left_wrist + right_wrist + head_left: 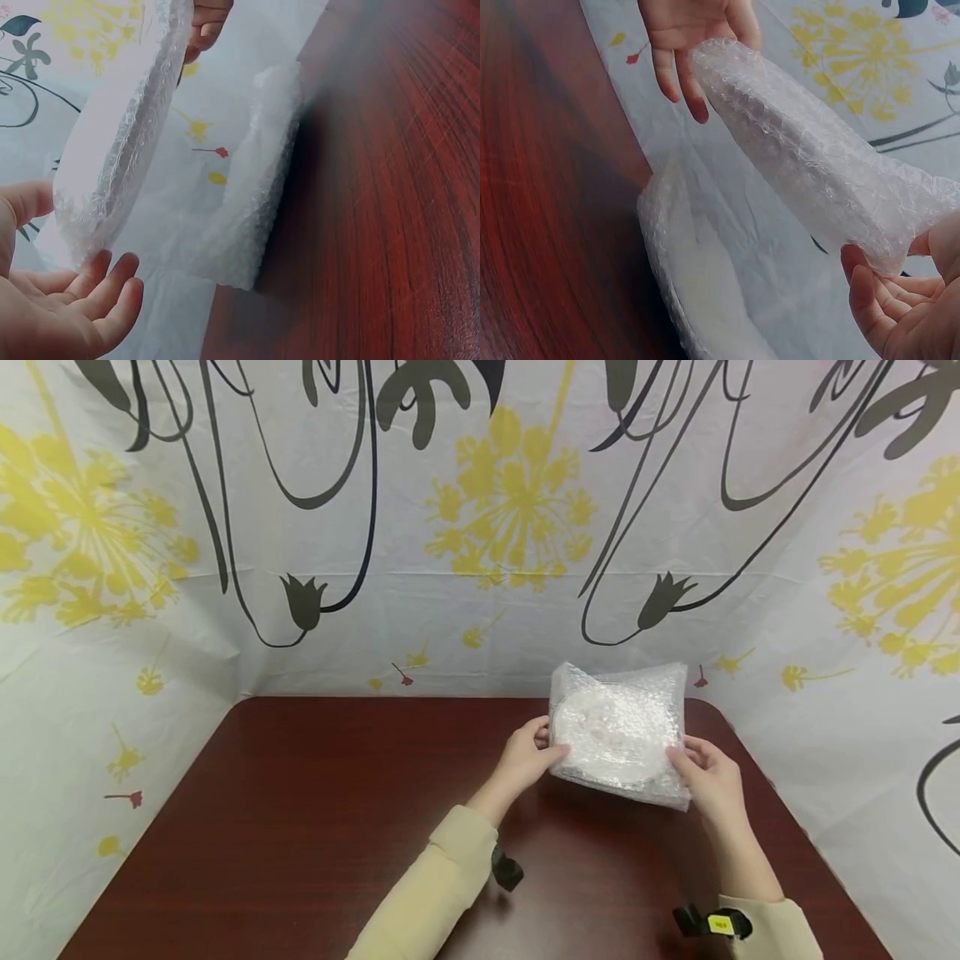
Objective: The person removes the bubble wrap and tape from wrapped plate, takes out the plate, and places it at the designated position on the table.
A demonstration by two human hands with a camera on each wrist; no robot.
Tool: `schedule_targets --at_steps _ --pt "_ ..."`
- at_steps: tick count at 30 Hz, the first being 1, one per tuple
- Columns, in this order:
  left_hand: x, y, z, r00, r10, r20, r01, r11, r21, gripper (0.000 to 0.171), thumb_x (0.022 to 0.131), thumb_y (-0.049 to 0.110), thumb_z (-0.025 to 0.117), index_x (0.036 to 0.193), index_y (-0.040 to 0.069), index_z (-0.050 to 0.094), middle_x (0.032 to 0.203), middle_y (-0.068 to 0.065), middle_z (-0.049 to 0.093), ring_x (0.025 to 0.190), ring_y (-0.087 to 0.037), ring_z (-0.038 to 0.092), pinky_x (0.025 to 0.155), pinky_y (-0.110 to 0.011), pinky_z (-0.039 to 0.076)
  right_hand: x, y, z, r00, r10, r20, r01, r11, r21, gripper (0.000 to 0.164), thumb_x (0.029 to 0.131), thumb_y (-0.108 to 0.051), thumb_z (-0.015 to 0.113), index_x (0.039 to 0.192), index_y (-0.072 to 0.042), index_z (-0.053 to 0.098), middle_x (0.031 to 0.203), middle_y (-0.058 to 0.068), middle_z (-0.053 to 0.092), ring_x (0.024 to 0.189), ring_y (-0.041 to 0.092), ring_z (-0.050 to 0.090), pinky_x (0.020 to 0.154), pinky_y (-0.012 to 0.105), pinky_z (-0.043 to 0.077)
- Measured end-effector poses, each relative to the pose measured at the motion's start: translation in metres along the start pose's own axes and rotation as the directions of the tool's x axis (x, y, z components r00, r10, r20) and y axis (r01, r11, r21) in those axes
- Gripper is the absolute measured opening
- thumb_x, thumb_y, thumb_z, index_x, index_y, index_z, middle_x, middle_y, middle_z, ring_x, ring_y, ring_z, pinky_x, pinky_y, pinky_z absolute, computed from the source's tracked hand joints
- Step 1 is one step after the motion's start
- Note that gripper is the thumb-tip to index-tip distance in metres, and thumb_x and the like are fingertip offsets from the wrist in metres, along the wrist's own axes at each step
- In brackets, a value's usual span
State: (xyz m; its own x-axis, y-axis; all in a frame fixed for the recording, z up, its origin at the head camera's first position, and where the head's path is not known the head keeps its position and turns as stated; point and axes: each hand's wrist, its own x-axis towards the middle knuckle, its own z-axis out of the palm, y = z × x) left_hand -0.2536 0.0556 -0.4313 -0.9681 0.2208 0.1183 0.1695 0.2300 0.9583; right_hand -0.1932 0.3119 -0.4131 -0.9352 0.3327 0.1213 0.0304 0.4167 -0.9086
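A bubble-wrapped package (pixel 618 735) with a round white shape like a plate inside is held up above the far right of the table. My left hand (pixel 528 750) pinches its left edge, thumb on the near face. On the opposite edge, my right hand (pixel 712 777) grips it the same way. The left wrist view shows the package (pixel 124 127) tilted, with the left hand's fingers (pixel 116 300) at its lower end. A second bubble-wrapped bundle (pixel 697 270) stands on the table behind it, mostly hidden in the head view.
The dark red wooden table (pixel 322 810) extends to the left and toward me. A white patterned cloth (pixel 420 643) hangs around its back and sides, close behind the package. Black wrist cameras (pixel 507 870) sit at both cuffs.
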Motion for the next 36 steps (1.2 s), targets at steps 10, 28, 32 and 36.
schedule_targets --at_steps 10,28,32,36 --pt "-0.014 0.009 -0.015 0.993 -0.106 -0.051 0.092 0.969 -0.228 0.061 0.079 0.011 0.076 0.136 0.007 0.052 0.107 -0.004 0.059 0.081 -0.014 0.062 0.065 -0.026 0.053 -0.009 -0.013 0.011 0.999 0.052 0.008 -0.052 0.997 0.051 0.054 0.094 -0.027 0.063 0.135 0.005 0.048 0.086 -0.018 0.060 0.074 0.001 0.054 0.063 0.017 0.046" --pt "-0.042 0.010 -0.054 0.984 -0.150 -0.098 0.113 0.943 -0.313 0.065 0.078 0.004 0.075 0.138 0.009 0.050 0.106 -0.009 0.059 0.081 -0.016 0.061 0.066 -0.026 0.050 -0.028 -0.035 0.043 0.991 0.077 0.111 -0.102 0.967 0.233 0.048 0.094 -0.016 0.061 0.133 0.007 0.044 0.086 -0.016 0.060 0.077 0.000 0.056 0.067 0.015 0.049" --pt "-0.050 0.008 -0.063 0.983 -0.159 -0.096 0.124 0.947 -0.295 0.067 0.078 0.003 0.075 0.140 0.009 0.048 0.107 -0.010 0.057 0.081 -0.017 0.060 0.068 -0.026 0.050 -0.033 -0.033 0.052 0.985 0.073 0.155 -0.108 0.967 0.232 0.044 0.095 -0.011 0.059 0.131 0.007 0.043 0.082 -0.012 0.058 0.071 0.001 0.052 0.062 0.015 0.046" --pt "-0.057 0.002 -0.071 0.983 -0.164 -0.087 0.132 0.947 -0.292 0.070 0.078 0.002 0.073 0.141 0.008 0.045 0.109 -0.012 0.055 0.081 -0.017 0.061 0.068 -0.027 0.050 -0.037 -0.029 0.062 0.981 0.061 0.184 -0.107 0.961 0.254 0.039 0.094 -0.008 0.060 0.126 0.007 0.044 0.079 -0.010 0.057 0.061 0.001 0.047 0.052 0.015 0.042"
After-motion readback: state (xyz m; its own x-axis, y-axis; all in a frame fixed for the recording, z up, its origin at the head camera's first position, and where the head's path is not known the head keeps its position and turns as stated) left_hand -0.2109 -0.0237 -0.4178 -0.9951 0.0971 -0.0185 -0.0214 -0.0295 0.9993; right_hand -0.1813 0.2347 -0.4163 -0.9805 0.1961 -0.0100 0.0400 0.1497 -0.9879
